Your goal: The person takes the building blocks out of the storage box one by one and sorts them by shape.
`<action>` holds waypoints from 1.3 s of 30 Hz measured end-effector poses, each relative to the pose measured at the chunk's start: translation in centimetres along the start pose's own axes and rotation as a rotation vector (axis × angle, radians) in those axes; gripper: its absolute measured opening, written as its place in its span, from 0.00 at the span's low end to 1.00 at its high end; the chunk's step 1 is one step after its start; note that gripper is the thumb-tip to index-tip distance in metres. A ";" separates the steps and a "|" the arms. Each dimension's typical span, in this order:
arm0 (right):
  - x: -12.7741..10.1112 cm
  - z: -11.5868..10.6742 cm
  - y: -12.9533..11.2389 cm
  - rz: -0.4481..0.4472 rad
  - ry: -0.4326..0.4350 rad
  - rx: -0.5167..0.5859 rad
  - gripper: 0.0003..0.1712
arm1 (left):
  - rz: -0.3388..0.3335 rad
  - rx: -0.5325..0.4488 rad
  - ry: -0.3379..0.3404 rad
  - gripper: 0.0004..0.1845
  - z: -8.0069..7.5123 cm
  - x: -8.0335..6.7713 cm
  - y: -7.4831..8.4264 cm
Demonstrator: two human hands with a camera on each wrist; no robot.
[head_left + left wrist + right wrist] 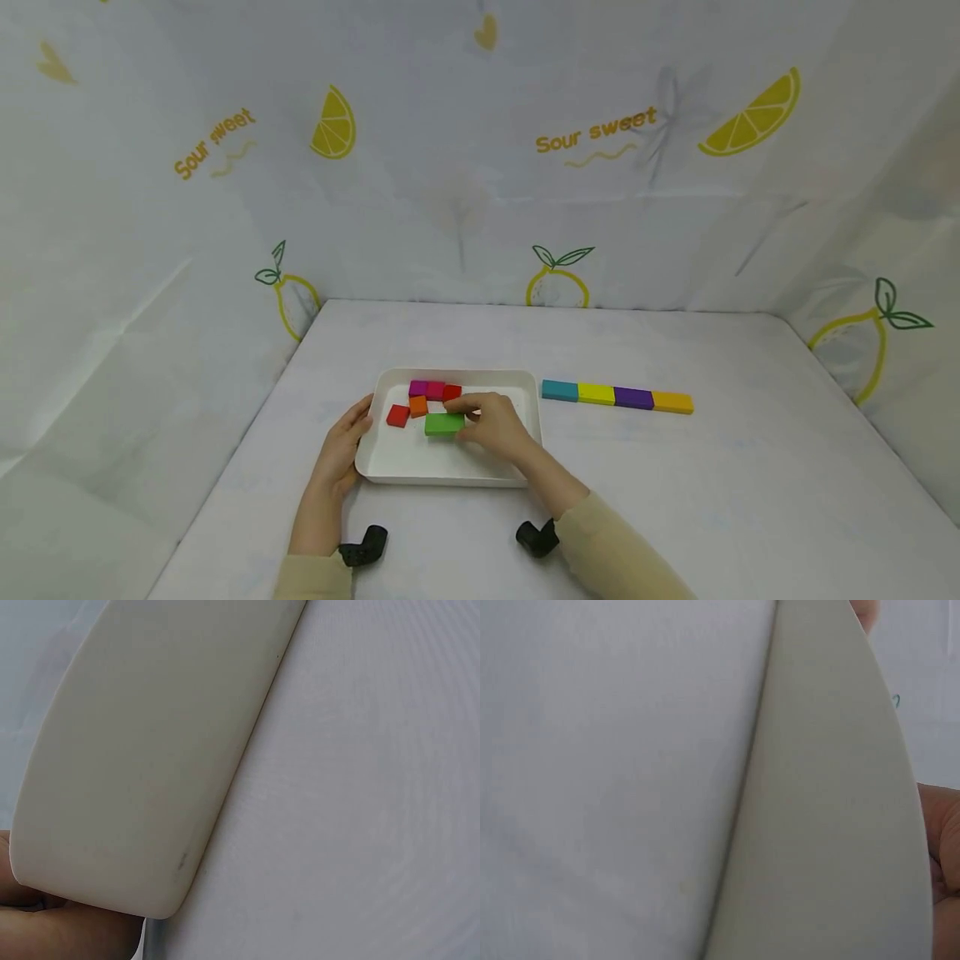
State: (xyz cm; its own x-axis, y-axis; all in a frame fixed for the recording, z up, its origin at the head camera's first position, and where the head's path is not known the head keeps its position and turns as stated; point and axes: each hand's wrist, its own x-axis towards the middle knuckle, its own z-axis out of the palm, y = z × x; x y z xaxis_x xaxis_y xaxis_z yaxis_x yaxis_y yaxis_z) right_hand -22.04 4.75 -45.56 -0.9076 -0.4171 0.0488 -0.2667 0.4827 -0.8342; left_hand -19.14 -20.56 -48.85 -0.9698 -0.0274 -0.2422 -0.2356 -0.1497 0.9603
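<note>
A white tray [390, 467] sits on the table in the head view. Inside it lie a green block [442, 424], an orange block [417, 406], two red blocks [397, 415] [452, 392], a pink block [435, 389] and a magenta block [417, 387]. My right hand [468, 417] reaches into the tray and its curled fingers pinch the green block's right end. My left hand [358, 427] rests flat against the tray's left wall. The wrist views show only the tray's outer wall [142, 765] [832, 825] and a sliver of each hand [45, 930] [941, 840].
On the table right of the tray lies a row of blocks: teal [560, 390], yellow [596, 393], purple [633, 397] and orange-yellow [672, 402]. Lemon-print cloth walls enclose the table [675, 500] at the back and on both sides.
</note>
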 end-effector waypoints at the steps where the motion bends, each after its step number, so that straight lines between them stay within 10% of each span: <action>1: -0.1 -0.6 0.1 -0.003 0.016 0.011 0.23 | -0.001 0.001 0.002 0.27 0.0 0.0 0.1; 21: -8.0 -17.0 8.0 0.106 0.308 -0.078 0.26 | 0.001 0.000 -0.003 0.27 0.1 -0.2 0.1; 39: -14.4 -26.6 15.1 0.249 0.406 -0.197 0.34 | 0.010 -0.012 -0.012 0.27 -0.1 -0.1 0.0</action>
State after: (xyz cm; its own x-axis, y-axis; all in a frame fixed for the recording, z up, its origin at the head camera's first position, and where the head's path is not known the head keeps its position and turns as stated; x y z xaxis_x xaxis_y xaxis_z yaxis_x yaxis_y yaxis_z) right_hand -21.58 38.51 -44.27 -0.9937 0.0426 0.1035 -0.0468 0.6817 -0.7302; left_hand -19.00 -20.63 -48.82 -0.9729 -0.0171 -0.2305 -0.2248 -0.1615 0.9609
